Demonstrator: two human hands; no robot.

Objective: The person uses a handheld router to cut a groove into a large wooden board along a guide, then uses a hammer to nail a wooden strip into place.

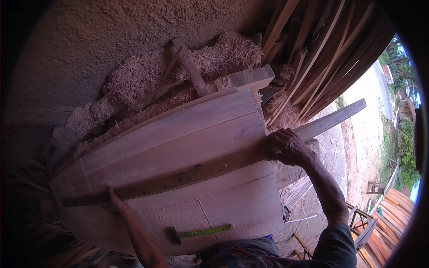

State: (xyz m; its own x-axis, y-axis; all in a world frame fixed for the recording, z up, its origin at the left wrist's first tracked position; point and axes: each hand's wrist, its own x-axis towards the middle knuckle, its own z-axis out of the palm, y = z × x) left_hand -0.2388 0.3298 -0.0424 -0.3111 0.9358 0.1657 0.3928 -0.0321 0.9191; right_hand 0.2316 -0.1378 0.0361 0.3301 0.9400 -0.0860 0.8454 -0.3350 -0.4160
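Observation:
A long dark wooden strip (178, 176) lies lengthwise across a pale panel of joined planks (187, 136). Toward its left end my left hand (117, 203) holds the strip's near edge, with the thumb against it and the other fingers partly hidden. My right hand (288, 146) is closed around the strip at the panel's right edge, knuckles up. Beyond that hand a lighter length of wood (333, 118) sticks out to the right; whether it belongs to the same strip, I cannot tell. Nearer me, a hammer (201, 232) with a green handle rests on the panel.
Curly wood shavings (138, 78) are heaped along the rough wall (116, 35) behind the panel. A thick timber block (254, 78) lies at its far right edge. Long boards (321, 58) lean at the upper right. More planks (397, 212) are stacked outside, at the lower right.

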